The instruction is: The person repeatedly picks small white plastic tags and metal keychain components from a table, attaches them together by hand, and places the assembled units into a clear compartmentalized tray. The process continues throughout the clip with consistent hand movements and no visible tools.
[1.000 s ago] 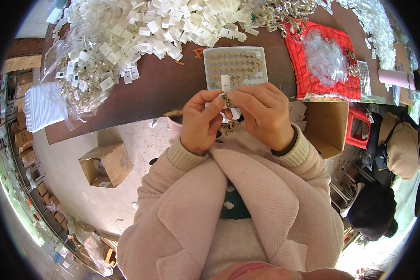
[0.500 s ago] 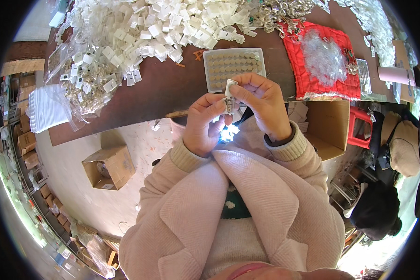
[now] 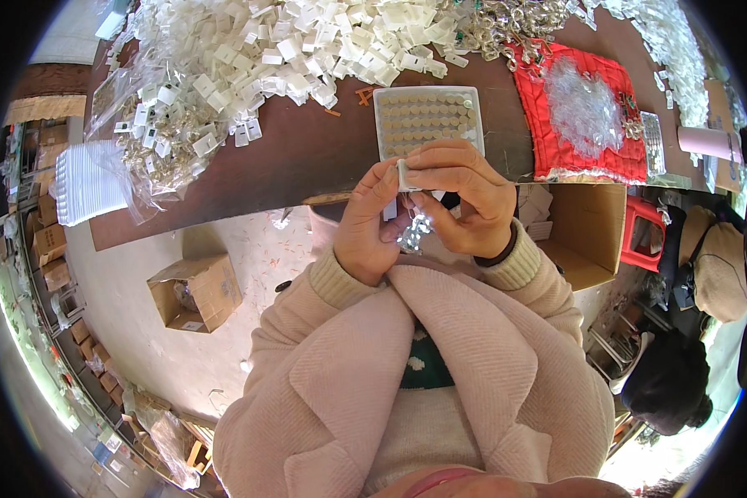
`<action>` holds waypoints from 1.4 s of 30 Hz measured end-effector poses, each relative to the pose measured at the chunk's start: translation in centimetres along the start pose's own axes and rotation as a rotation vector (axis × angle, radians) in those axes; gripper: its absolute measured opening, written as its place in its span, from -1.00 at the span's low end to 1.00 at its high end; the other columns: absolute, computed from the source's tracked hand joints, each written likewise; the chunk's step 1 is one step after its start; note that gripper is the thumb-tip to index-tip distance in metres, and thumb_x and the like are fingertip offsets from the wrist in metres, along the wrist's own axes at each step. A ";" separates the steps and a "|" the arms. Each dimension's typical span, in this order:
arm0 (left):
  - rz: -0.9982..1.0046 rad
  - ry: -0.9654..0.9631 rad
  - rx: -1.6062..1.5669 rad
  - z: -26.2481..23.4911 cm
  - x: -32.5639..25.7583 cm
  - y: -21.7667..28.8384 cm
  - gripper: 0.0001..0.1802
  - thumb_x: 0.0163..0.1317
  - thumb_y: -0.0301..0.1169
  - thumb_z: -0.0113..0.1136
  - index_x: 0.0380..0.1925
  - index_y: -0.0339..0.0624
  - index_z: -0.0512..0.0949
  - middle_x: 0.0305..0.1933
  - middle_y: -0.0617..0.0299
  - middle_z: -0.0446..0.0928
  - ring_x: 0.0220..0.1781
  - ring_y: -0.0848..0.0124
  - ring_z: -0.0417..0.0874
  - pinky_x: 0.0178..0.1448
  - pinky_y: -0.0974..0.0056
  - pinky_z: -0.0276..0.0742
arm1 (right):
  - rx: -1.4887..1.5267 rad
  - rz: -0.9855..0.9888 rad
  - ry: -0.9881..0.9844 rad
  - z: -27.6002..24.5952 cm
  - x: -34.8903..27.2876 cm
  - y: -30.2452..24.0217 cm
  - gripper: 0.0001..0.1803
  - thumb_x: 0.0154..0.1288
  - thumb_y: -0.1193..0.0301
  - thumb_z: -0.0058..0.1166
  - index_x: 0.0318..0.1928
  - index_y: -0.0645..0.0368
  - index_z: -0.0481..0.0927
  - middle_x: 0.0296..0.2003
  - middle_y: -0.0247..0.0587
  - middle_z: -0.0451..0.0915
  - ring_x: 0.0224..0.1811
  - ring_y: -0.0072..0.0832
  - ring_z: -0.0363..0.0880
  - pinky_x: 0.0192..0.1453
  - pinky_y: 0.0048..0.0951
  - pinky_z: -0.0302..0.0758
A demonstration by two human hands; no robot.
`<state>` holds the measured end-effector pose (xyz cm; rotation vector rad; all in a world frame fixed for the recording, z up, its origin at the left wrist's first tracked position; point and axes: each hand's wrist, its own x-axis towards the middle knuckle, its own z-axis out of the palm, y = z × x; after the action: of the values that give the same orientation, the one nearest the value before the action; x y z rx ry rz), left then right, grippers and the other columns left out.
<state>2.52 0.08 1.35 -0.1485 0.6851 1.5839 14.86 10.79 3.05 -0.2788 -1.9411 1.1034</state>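
Between both hands, over the table's near edge, is a small white battery box (image 3: 403, 176), mostly covered by fingers. My left hand (image 3: 367, 222) is closed on its left side with thumb and fingers. My right hand (image 3: 466, 199) grips the box from the right, fingers across its top and thumb underneath. A bunch of small LED lights (image 3: 415, 234) hangs just below the box, shining weakly. Whether the box's cover sits fully on cannot be seen. Just beyond the hands stands a clear plastic tray (image 3: 428, 90) with rows of round button cells.
A big heap of white plastic battery boxes (image 3: 307, 41) covers the table's far side. Bundled light strings (image 3: 170, 141) lie at left beside stacked white trays (image 3: 91, 187). A red cloth (image 3: 544, 145) at right bears clear plastic pieces. Cardboard boxes (image 3: 216, 295) stand below.
The white cover in my right hand came down onto the box, where the inside was showing before. My right fingers now wrap over it. The bright lights have dimmed.
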 end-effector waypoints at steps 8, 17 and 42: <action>0.024 -0.091 -0.003 -0.5 0.2 -1.0 -0.77 0.43 -0.21 0.21 -0.09 -0.07 0.51 -0.33 0.35 0.52 -0.47 0.71 0.43 -0.56 0.63 0.27 | -0.010 -0.036 0.052 0.7 -0.1 0.1 -0.65 -0.02 0.74 0.25 -0.15 0.25 0.67 -0.12 -0.04 0.67 -0.05 -0.12 0.67 0.04 -0.22 0.61; 0.066 -0.042 0.098 0.1 0.8 -1.3 -0.83 0.41 -0.36 0.21 -0.10 -0.18 0.57 -0.20 0.17 0.64 -0.44 0.67 0.40 -0.66 0.62 0.12 | -0.248 0.051 -0.065 -4.2 -3.0 0.7 -0.60 0.08 0.62 0.29 0.00 0.17 0.70 -0.03 -0.10 0.68 -0.06 -0.14 0.65 0.02 -0.24 0.60; 0.049 -0.044 0.162 -0.6 0.9 -0.8 -0.77 0.44 -0.34 0.17 -0.07 -0.27 0.55 -0.15 0.11 0.65 -0.45 0.70 0.36 -0.68 0.62 0.11 | -1.052 0.343 0.261 -13.2 -6.1 4.6 -0.91 0.26 0.60 0.21 -0.22 0.24 0.66 -0.31 -0.03 0.62 -0.33 -0.07 0.65 -0.25 -0.26 0.59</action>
<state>2.97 0.55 0.19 0.0229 0.7850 1.5669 27.72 17.92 -0.89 -1.2810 -2.1030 0.1078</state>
